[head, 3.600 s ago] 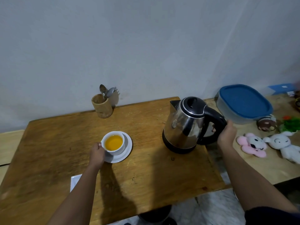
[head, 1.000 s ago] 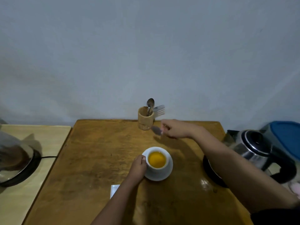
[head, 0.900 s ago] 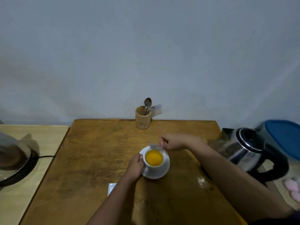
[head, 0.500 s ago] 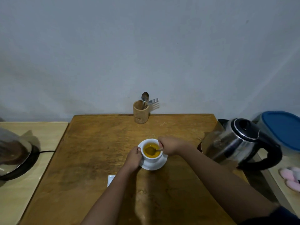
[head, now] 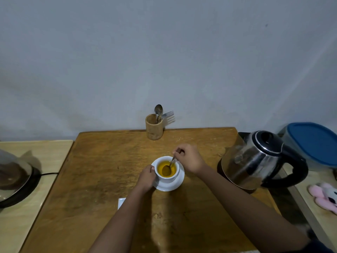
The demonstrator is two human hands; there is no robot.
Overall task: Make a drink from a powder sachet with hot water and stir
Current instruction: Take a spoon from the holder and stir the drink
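Step in hand: stirring. Keep the brown wooden table [head: 102, 179] free of splashes, so stir slow w/ small circles, bowl of spoon below the surface.

Count, large to small:
- 1 steel kettle w/ black handle [head: 259, 161], right of cup.
- 1 white saucer [head: 175, 185], table centre.
- 1 white ceramic cup of orange drink [head: 166, 170] on saucer.
- 1 metal stirring spoon [head: 168, 167] in cup.

Left hand [head: 146, 177] wraps cup side. Right hand [head: 189, 158] pinches spoon handle.

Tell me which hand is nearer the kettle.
Right. The right hand holds the spoon just left of the kettle; the left hand grips the cup's far side.
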